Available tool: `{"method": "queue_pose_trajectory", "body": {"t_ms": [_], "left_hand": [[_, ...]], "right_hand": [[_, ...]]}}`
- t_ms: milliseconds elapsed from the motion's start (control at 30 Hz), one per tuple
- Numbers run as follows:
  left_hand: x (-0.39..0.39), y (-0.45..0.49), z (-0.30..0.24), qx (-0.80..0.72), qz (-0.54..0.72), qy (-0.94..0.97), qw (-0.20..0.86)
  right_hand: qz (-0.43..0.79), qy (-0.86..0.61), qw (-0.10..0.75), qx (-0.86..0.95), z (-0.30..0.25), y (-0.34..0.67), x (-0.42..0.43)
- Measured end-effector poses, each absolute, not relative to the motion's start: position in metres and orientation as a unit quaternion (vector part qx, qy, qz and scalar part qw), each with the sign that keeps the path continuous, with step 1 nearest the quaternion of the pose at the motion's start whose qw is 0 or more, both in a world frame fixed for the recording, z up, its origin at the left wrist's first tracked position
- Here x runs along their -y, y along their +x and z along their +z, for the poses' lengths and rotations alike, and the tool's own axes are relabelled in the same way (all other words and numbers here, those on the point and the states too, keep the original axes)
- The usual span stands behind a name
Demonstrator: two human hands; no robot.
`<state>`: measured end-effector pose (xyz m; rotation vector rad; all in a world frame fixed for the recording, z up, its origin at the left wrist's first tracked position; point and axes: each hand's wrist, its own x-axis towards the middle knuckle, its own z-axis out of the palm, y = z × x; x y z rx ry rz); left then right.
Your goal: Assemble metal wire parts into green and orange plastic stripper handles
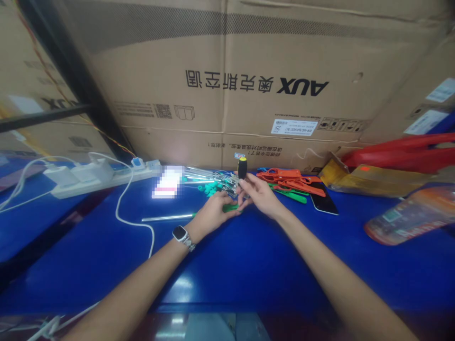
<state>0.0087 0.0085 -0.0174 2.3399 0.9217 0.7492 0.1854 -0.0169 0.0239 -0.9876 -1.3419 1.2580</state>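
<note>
Left hand (213,211) pinching slim green plastic piece (230,207), likely to steady it; right hand (263,194) pinching upright black-and-yellow cylindrical tool handle (242,168).

On my remote feed I see a glossy blue tabletop (263,265) spanning the view, a pale patch of reflected light (179,285) lying near its front edge. Behind it I face a large brown cardboard box (149,57) that fills the background like a wall, its black AUX lettering (302,87) upside down and a dark mesh-patterned band (177,19) running along the top. To my left, a slanting black frame (71,61) meets a crossbar (46,117), with more cardboard (21,71) showing beyond.
</note>
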Motion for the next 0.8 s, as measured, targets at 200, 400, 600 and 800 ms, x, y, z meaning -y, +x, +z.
{"method": "queue_pose_trajectory", "body": {"t_ms": [200, 400, 600, 800], "left_hand": [[-0.01, 0.008, -0.02, -0.338, 0.276, 0.862, 0.257], [-0.01, 0.008, -0.02, -0.346, 0.268, 0.864, 0.249], [-0.01, 0.009, -0.017, -0.35, 0.263, 0.865, 0.245], [-0.009, 0.009, -0.018, -0.355, 0.263, 0.864, 0.241]], "right_hand": [[0.476, -0.432, 0.51, 0.571, 0.024, 0.192, 0.011], [0.403, -0.46, 0.566, 0.553, 0.017, 0.177, 0.01], [0.467, -0.408, 0.51, 0.596, 0.018, 0.196, 0.014], [0.398, -0.455, 0.54, 0.585, 0.019, 0.195, 0.007]]}}
